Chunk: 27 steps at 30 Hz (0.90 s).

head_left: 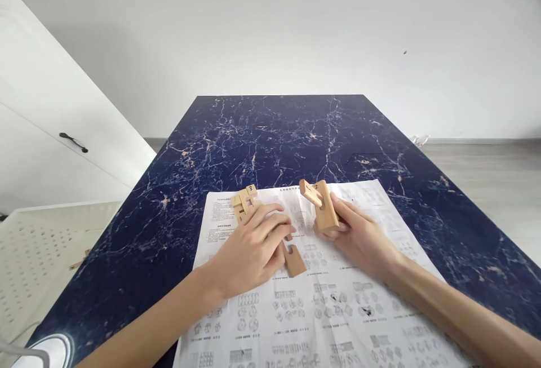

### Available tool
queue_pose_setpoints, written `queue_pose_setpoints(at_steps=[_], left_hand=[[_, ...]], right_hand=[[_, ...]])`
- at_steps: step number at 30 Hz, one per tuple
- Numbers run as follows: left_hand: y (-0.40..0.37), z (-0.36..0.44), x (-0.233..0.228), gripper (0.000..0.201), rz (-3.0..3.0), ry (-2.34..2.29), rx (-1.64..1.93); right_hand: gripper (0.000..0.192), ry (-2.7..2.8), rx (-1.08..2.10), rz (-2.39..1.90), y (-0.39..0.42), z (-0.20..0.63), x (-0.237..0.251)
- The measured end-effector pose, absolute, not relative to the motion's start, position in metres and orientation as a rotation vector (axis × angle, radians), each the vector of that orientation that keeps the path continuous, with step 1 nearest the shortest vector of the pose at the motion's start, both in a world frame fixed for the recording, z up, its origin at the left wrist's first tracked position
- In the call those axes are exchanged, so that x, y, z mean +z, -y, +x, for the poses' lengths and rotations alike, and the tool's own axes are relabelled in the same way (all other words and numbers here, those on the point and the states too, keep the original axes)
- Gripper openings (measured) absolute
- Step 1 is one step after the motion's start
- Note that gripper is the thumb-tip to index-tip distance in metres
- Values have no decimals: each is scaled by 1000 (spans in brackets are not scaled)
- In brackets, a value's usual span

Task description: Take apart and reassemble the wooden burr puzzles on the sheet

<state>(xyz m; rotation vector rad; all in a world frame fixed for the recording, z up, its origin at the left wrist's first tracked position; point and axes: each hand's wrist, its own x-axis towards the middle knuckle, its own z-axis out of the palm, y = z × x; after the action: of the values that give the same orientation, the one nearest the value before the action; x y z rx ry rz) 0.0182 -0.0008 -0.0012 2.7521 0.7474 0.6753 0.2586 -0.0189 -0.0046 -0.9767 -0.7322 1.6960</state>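
My right hand grips a wooden puzzle block marked 2, its fingers around the lower right side. A smaller wooden piece marked 1 sticks out at a slant from the slot in that block. My left hand is curled, palm down, with its fingertips on a flat notched wooden puzzle piece low over the paper. Beyond the left knuckles lie several lighter wooden pieces, one marked 3, partly hidden by the hand.
A creased printed instruction sheet with puzzle drawings lies under both hands on the dark blue marbled table. At the lower left are a round white object with a cable and a perforated cream chair. A white cabinet stands left.
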Motion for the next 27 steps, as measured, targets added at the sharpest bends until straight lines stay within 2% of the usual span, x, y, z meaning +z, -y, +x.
queue_pose_setpoints(at_steps=[4,9,14,19,23,27], left_hand=[[2,18,4,19,2690,-743,606],[2,18,5,14,2633,-717,565],[2,18,0,18,2559,-672,614],[5,18,3,18,2125,-762,681],[9,22,12,26,1741,-829,663],[8,26,18,29,1412,-758,698]], right_hand=[[41,724,1717,-950,16,261,-3],[47,757,1718,-930,14,263,-6],[50,788,1714,-948,14,264,-6],[42,711,1753,-928,14,265,-5],[36,731,1732,-919,14,265,-9],[38,791,1723,-909,14,266,-12]])
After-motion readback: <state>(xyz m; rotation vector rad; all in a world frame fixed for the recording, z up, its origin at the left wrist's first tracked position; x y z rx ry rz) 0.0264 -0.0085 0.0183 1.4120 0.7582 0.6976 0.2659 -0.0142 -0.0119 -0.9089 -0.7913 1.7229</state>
